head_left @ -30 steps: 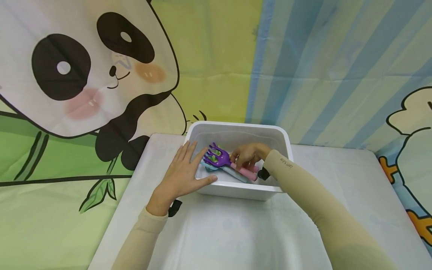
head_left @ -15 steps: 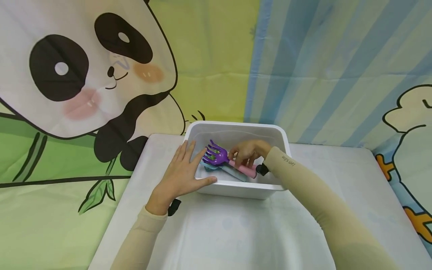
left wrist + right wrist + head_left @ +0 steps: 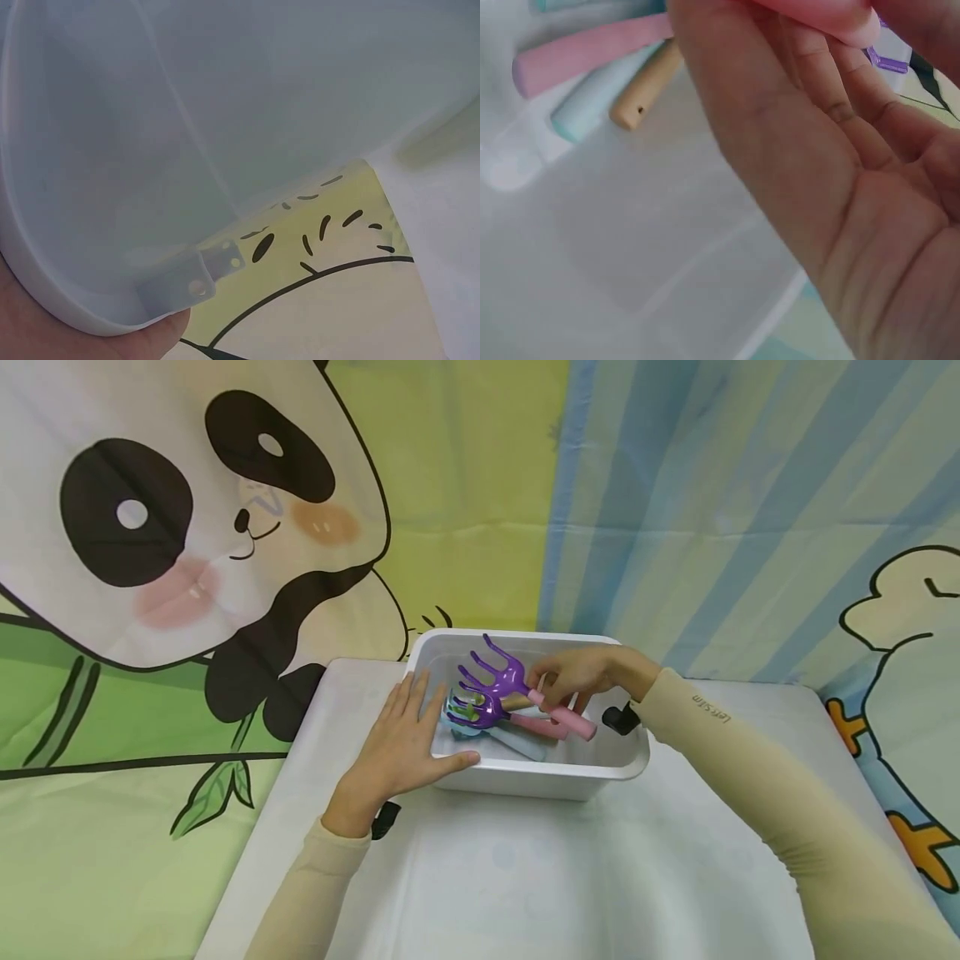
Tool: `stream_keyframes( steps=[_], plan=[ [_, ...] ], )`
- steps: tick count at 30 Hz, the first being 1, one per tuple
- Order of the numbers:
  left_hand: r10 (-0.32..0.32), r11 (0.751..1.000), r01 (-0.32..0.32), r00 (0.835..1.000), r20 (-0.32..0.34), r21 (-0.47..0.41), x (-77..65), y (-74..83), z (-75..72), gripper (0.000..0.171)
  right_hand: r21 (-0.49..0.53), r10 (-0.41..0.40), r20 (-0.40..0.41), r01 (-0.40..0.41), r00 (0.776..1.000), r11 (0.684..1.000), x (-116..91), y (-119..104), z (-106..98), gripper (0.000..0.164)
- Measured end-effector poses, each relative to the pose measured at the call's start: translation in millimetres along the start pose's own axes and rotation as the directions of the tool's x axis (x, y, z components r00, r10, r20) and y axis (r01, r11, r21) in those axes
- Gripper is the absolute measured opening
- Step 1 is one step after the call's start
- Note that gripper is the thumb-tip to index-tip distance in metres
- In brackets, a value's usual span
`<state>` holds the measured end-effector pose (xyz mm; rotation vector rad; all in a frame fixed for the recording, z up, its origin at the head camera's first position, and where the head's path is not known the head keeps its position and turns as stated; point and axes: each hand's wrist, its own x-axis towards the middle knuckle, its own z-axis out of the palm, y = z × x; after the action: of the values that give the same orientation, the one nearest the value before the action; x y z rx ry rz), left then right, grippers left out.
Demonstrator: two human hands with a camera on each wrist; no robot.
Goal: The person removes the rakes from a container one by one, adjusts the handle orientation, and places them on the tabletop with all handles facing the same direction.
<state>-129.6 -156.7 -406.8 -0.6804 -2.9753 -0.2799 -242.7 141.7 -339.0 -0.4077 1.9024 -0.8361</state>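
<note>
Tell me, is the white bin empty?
The white bin isn't empty: the lower purple rake, a pale-blue handle and a wooden handle lie inside.

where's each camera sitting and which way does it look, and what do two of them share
Head: on the person's head, facing forward and down at the white plastic bin; both hands and sleeved forearms show.
Left wrist: close on the bin's wall and rim, printed cloth beyond; part of the left hand shows lower left.
Right wrist: looks into the bin at loose handles; the right hand fills much of the right side.
Shared: head and right wrist both show that hand gripping the pink-handled purple rake.
</note>
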Motion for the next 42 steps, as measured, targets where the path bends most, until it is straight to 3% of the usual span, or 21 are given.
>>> stream_keyframes(
  steps=[7, 13, 22, 27, 31, 36, 42],
  plan=[
    [0.0, 1.0, 0.0, 1.0, -0.011, -0.012, 0.6, 0.2, 0.4, 0.122, 0.074, -0.105, -0.056, 0.109, 0.993, 0.991, -54, 11, -15, 0.04],
    [-0.011, 1.0, 0.011, 1.0, -0.003, -0.024, -0.4, 0.3, 1.4, 0.122, 0.143, -0.099, -0.162, 0.123, 0.982, 0.982, -99, 35, -25, 0.046],
    [-0.011, 0.999, 0.01, 1.0, -0.016, -0.036, -1.4, -0.5, 2.8, 0.119, 0.253, -0.107, -0.304, 0.188, 0.947, 0.949, -135, 90, -30, 0.048],
    [-0.007, 0.999, 0.006, 1.0, -0.026, -0.037, -1.1, -0.1, 3.8, 0.12, 0.278, -0.109, -0.387, 0.229, 0.915, 0.933, -141, 128, -27, 0.049],
    [-0.01, 0.999, 0.009, 1.0, -0.025, -0.037, -1.6, 0.7, 4.6, 0.12, 0.326, -0.054, -0.443, 0.217, 0.895, 0.92, -136, 161, -18, 0.054],
    [-0.015, 0.999, 0.014, 1.0, -0.021, -0.031, -2.2, 0.5, 4.2, 0.119, 0.42, 0.033, -0.466, 0.188, 0.884, 0.888, -117, 206, -6, 0.061],
    [-0.016, 0.999, 0.015, 1.0, -0.021, -0.05, -1.7, 0.9, 4.6, 0.118, 0.53, 0.143, -0.46, 0.142, 0.877, 0.836, -91, 256, 6, 0.056]
  ],
)
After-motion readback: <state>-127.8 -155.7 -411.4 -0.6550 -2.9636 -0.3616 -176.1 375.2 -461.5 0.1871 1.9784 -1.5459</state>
